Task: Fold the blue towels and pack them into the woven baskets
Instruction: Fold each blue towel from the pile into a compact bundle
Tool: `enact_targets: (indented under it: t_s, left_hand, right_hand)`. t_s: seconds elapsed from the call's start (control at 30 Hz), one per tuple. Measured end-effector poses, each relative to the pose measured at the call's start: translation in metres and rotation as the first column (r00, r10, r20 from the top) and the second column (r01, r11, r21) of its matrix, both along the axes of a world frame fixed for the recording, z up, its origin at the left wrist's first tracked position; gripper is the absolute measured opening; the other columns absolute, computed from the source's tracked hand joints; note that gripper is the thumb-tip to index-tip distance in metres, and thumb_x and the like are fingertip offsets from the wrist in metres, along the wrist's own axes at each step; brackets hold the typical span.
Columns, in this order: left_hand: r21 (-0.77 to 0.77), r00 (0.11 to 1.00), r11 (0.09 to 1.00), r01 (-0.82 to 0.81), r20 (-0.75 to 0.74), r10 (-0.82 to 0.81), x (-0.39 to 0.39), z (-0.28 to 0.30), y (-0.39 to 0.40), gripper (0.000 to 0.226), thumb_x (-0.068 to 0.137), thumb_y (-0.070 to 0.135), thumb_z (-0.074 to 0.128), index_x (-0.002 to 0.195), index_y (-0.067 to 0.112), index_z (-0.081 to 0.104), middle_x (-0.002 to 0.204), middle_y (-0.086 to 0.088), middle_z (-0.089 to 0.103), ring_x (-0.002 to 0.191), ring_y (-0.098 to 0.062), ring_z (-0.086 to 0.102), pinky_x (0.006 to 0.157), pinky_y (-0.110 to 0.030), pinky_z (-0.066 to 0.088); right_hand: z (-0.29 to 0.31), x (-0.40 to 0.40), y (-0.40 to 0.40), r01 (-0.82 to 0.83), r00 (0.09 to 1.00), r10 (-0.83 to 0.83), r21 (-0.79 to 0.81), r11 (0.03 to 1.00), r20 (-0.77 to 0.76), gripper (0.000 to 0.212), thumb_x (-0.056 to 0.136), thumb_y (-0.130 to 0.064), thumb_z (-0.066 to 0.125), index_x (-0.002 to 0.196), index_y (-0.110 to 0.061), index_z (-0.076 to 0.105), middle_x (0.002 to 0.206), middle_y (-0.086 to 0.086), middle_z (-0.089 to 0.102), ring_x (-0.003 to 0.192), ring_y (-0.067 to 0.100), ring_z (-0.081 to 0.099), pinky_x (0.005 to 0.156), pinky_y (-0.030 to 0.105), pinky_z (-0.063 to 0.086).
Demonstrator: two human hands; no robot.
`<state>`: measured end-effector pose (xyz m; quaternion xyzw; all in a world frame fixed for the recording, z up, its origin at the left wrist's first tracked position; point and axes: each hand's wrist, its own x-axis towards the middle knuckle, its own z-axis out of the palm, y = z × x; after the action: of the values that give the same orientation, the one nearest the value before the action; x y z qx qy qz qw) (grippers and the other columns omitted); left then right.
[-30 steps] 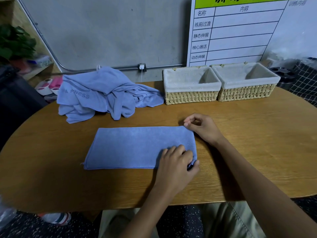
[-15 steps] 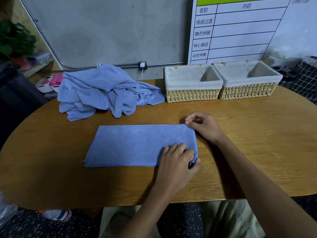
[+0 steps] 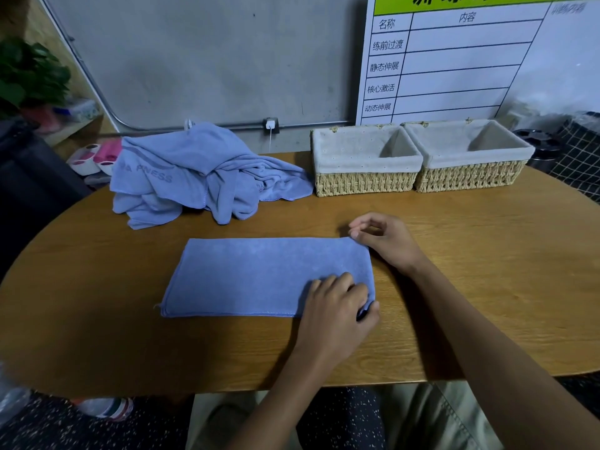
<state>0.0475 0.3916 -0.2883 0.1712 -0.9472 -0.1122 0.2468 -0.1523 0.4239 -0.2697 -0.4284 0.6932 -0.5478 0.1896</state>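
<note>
A blue towel (image 3: 259,277), folded into a flat rectangle, lies in the middle of the wooden table (image 3: 487,287). My left hand (image 3: 334,313) pinches its near right corner, thumb under the edge. My right hand (image 3: 386,241) pinches its far right corner. A heap of unfolded blue towels (image 3: 201,173) sits at the back left. Two woven baskets with pale cloth lining stand side by side at the back right: the left basket (image 3: 363,183) and the right basket (image 3: 470,177). Both look empty inside.
A wall with a white chart board (image 3: 454,60) rises right behind the baskets. A plant (image 3: 29,76) and shelf clutter are off the table's left. A dark checked object (image 3: 581,157) stands off the right edge. My knees show below the near edge.
The hands stay at the towel's right corners. My right hand's fingers have lifted a little at the far corner. The view has shifted slightly.
</note>
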Motion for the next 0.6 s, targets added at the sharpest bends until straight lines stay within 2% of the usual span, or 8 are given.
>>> enact_targets:
  t_s: [0.07, 0.13, 0.2, 0.27, 0.37, 0.43, 0.5, 0.6]
  left_hand:
    - [0.035, 0.999, 0.999, 0.021, -0.027, -0.020, 0.000, 0.002, 0.000, 0.029, 0.093, 0.043, 0.054, 0.072, 0.025, 0.044, 0.076, 0.011, 0.044, 0.072, -0.009, 0.043, 0.069, -0.031, 0.042]
    - [0.153, 0.993, 0.987, 0.042, -0.115, -0.024, 0.003, 0.006, -0.002, 0.032, 0.092, 0.039, 0.058, 0.069, 0.023, 0.044, 0.074, 0.011, 0.044, 0.067, -0.009, 0.044, 0.066, -0.032, 0.044]
    - [0.312, 0.973, 0.948, 0.062, -0.232, 0.013, 0.010, 0.014, -0.006, 0.033, 0.091, 0.035, 0.062, 0.066, 0.021, 0.045, 0.073, 0.010, 0.045, 0.065, -0.009, 0.046, 0.061, -0.031, 0.044]
    - [0.396, 0.944, 0.915, 0.077, -0.326, 0.061, 0.020, 0.022, -0.015, 0.035, 0.092, 0.031, 0.063, 0.064, 0.018, 0.048, 0.072, 0.008, 0.046, 0.064, -0.010, 0.048, 0.058, -0.028, 0.042]
    - [0.440, 0.907, 0.895, 0.072, -0.402, 0.125, 0.038, 0.036, -0.032, 0.035, 0.092, 0.032, 0.062, 0.063, 0.016, 0.049, 0.069, 0.007, 0.045, 0.064, -0.009, 0.049, 0.059, -0.016, 0.036]
    - [0.459, 0.893, 0.887, 0.047, -0.417, 0.169, 0.051, 0.043, -0.044, 0.036, 0.092, 0.035, 0.059, 0.063, 0.017, 0.046, 0.068, 0.009, 0.044, 0.063, -0.009, 0.047, 0.060, -0.012, 0.032]
    - [0.466, 0.889, 0.885, -0.012, -0.401, 0.223, 0.066, 0.043, -0.056, 0.039, 0.092, 0.039, 0.056, 0.062, 0.017, 0.043, 0.066, 0.007, 0.042, 0.062, -0.011, 0.046, 0.058, -0.013, 0.031]
    - [0.434, 0.886, 0.891, -0.131, -0.352, 0.302, 0.090, 0.038, -0.074, 0.044, 0.091, 0.042, 0.054, 0.060, 0.015, 0.040, 0.063, 0.003, 0.040, 0.061, -0.015, 0.044, 0.054, -0.018, 0.029]
  right_hand:
    - [0.003, 0.001, -0.001, -0.009, 0.999, 0.010, -0.020, 1.000, 0.044, 0.016, 0.088, -0.004, 0.072, 0.104, -0.008, 0.072, 0.092, 0.001, 0.074, 0.092, 0.007, 0.068, 0.085, 0.016, 0.050]
    - [0.008, 0.003, -0.004, -0.007, 0.997, 0.011, -0.049, 0.999, 0.071, 0.018, 0.088, -0.003, 0.072, 0.105, -0.007, 0.071, 0.093, 0.005, 0.074, 0.093, 0.010, 0.070, 0.086, 0.018, 0.051]
    - [0.018, 0.007, -0.011, -0.009, 0.999, 0.012, -0.066, 0.998, 0.047, 0.018, 0.087, -0.001, 0.071, 0.104, -0.008, 0.070, 0.090, 0.003, 0.074, 0.088, 0.008, 0.069, 0.084, 0.018, 0.051]
    - [0.035, 0.012, -0.023, -0.027, 1.000, 0.026, -0.076, 0.997, -0.004, 0.021, 0.086, 0.005, 0.070, 0.102, -0.008, 0.070, 0.084, 0.002, 0.072, 0.082, 0.007, 0.067, 0.081, 0.020, 0.053]
    - [0.065, 0.023, -0.049, -0.053, 0.987, 0.051, -0.011, 0.999, -0.151, 0.024, 0.081, 0.009, 0.066, 0.098, -0.007, 0.070, 0.078, 0.003, 0.072, 0.068, 0.000, 0.063, 0.068, 0.019, 0.051]
    - [0.081, 0.036, -0.071, -0.068, 0.956, 0.085, 0.070, 0.995, -0.282, 0.025, 0.078, 0.007, 0.064, 0.094, -0.012, 0.071, 0.073, -0.004, 0.070, 0.063, -0.005, 0.060, 0.062, 0.014, 0.045]
    - [0.091, 0.050, -0.093, -0.065, 0.903, 0.121, 0.147, 0.987, -0.412, 0.025, 0.076, 0.002, 0.063, 0.090, -0.016, 0.072, 0.071, -0.008, 0.068, 0.063, -0.003, 0.060, 0.061, 0.014, 0.043]
    - [0.095, 0.075, -0.127, -0.096, 0.828, 0.212, 0.242, 0.966, -0.520, 0.024, 0.076, 0.001, 0.061, 0.088, -0.017, 0.072, 0.078, 0.000, 0.071, 0.068, 0.003, 0.063, 0.066, 0.018, 0.048]
